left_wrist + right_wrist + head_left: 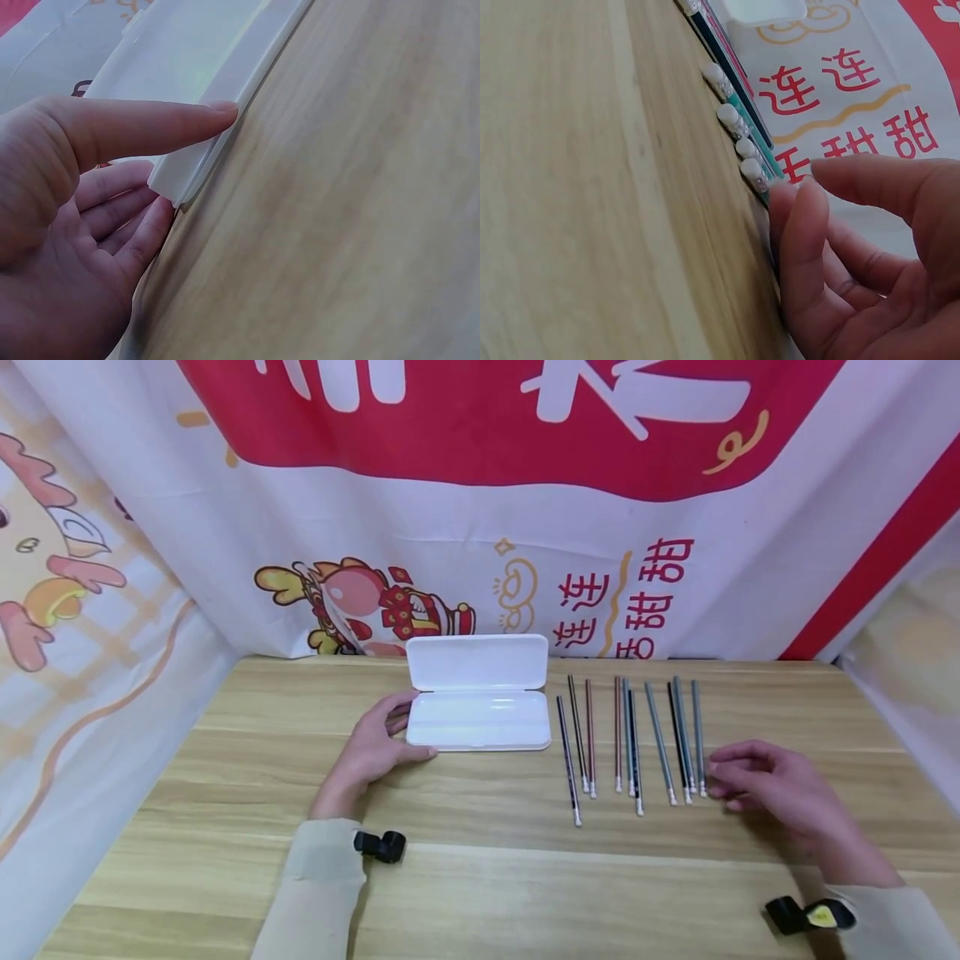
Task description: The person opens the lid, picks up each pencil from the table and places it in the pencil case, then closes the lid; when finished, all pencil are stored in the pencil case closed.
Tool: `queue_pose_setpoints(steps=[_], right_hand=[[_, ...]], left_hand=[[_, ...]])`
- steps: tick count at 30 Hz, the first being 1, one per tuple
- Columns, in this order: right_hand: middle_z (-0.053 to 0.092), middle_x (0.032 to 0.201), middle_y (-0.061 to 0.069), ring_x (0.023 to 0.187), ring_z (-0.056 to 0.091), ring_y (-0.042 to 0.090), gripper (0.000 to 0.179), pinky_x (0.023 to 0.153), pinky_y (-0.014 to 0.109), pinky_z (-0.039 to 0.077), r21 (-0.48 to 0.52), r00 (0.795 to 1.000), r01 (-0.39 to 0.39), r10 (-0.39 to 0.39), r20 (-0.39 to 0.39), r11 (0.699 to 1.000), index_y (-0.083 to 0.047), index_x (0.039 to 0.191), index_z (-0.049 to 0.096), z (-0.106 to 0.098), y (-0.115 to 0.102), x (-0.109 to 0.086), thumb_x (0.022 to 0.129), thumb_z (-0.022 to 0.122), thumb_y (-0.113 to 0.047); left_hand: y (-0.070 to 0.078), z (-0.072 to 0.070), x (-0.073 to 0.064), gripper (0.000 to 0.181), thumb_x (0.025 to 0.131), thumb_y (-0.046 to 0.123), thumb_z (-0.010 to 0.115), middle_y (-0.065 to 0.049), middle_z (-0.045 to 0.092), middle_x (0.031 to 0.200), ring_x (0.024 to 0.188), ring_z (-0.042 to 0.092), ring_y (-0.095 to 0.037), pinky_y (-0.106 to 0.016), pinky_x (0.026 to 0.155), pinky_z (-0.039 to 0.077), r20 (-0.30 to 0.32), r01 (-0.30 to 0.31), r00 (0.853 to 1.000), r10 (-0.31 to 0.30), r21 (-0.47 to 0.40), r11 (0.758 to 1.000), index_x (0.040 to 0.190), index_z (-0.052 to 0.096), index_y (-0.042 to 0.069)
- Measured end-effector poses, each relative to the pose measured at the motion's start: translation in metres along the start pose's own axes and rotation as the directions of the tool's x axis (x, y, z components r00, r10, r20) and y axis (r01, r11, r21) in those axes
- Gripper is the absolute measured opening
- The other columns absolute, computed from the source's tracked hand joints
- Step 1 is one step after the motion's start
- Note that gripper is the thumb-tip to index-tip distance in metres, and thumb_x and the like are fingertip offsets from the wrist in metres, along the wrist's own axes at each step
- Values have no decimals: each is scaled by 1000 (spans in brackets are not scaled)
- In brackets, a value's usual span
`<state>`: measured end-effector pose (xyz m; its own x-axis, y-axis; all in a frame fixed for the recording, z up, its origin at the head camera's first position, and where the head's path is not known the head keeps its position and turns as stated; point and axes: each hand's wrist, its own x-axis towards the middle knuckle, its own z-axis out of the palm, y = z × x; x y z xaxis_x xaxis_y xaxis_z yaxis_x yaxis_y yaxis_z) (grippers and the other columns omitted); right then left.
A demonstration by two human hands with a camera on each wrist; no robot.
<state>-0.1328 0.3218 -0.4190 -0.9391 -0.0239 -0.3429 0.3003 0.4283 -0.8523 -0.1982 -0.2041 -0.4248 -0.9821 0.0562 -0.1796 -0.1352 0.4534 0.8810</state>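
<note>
A white pencil case (480, 727) stands with its lid (478, 662) raised at the back of the table. My left hand (378, 739) holds its left end, the thumb along the front edge and the fingers against the side. In the left wrist view, the thumb tip presses the rim of the case (217, 150). Several pencils (651, 735) lie to the right of the case, white eraser ends toward me. Beside the rightmost pencil (699, 739) is my right hand (772, 785), fingers loosely bent and holding nothing. Whether a fingertip touches that pencil is unclear.
The wooden table (525, 893) ends at a printed cloth (450, 510) hanging behind it. More cloth hangs at the left and right sides. A black wrist strap (381, 846) sits on the left sleeve, another strap (810, 915) on the right.
</note>
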Motion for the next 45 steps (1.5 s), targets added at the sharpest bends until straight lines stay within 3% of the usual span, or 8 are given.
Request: queue_pose_setpoints(steps=[10,26,30,34,38,41,45], right_hand=[[79,99,0,83,76,11,51,70,30,67,-50,1000,-23,23,7,998,6,136,57,2,-1,1,103,75,-27],[76,97,0,80,72,12,48,69,29,66,-104,997,-78,77,-12,992,7,137,57,3,-8,4,104,73,-24],[77,97,3,82,72,13,49,69,30,66,-163,995,-98,92,-43,982,8,136,59,0,-9,4,103,74,-24],[77,101,8,84,70,17,49,69,30,65,-267,991,-125,106,-87,955,6,133,64,-1,-13,2,100,76,-29],[74,97,10,82,68,20,42,65,30,58,-441,989,-134,94,-111,887,2,118,71,1,-21,1,97,77,-35],[74,93,10,79,67,20,39,64,30,54,-515,991,-121,75,-109,849,0,110,73,2,-23,0,97,75,-36],[74,97,11,80,68,19,42,66,30,59,-435,994,-94,59,-92,895,4,119,70,-2,-17,0,101,71,-33]], left_hand=[[-1,1,-1,94,82,9,93,-14,44,169,155,47,-38,-50,128,42,-3,2,1000,-2,17,1000,163,46,18],[-1,0,0,94,84,11,93,-12,42,170,157,45,-37,-50,129,42,1,21,1000,-21,28,999,164,44,19],[-2,0,1,93,84,13,93,-13,42,170,156,45,-37,-51,129,41,7,19,1000,-20,25,999,163,44,19],[-1,0,2,93,84,12,93,-12,44,169,156,46,-36,-50,129,42,8,14,1000,-14,21,1000,163,45,19],[-1,-1,2,93,84,13,93,-12,44,169,156,46,-36,-50,129,42,7,11,1000,-11,21,1000,163,45,20],[-1,-1,2,93,84,13,93,-12,43,170,156,45,-36,-50,129,42,10,10,1000,-10,13,1000,163,45,19],[-2,-1,0,93,84,11,93,-11,43,170,156,45,-36,-50,129,42,14,17,1000,-17,3,1000,163,45,20]])
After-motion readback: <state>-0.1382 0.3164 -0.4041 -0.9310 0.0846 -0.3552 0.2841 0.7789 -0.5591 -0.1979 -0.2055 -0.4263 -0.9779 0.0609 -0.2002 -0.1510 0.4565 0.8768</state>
